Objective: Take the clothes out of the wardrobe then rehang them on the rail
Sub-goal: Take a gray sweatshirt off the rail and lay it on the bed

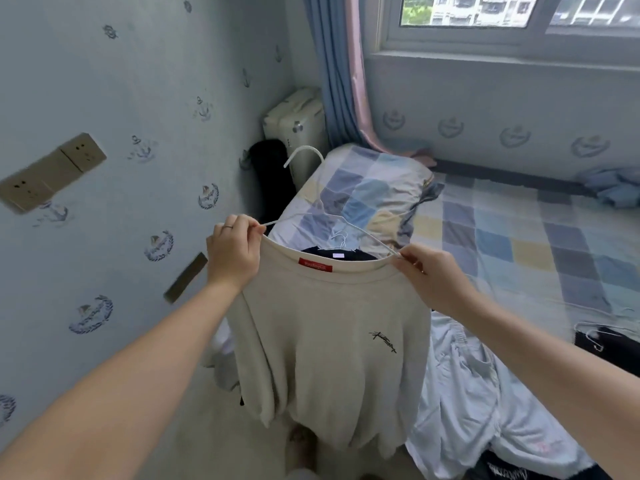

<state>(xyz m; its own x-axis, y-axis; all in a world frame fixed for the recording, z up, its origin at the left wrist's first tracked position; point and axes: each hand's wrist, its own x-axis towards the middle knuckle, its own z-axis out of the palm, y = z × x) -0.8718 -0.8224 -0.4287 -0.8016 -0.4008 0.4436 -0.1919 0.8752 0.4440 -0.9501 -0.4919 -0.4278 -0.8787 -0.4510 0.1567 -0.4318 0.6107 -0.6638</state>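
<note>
A beige sweatshirt (332, 348) with a red neck label hangs in front of me, held up by its collar. My left hand (232, 252) pinches the collar's left side together with one end of a white wire hanger (313, 188). My right hand (431, 277) pinches the collar's right side at the hanger's other arm. The hanger's hook rises above the collar and its arms sit in the neck opening. A black garment (332, 254) on another hanger lies on the bed just behind the collar.
The bed (519, 244) with a checked sheet and pillow (367, 199) fills the right. Pale clothes (478, 403) and a dark garment with a hanger (602, 344) lie on it. A wall with sockets (52, 171) is at left, a curtain and window behind.
</note>
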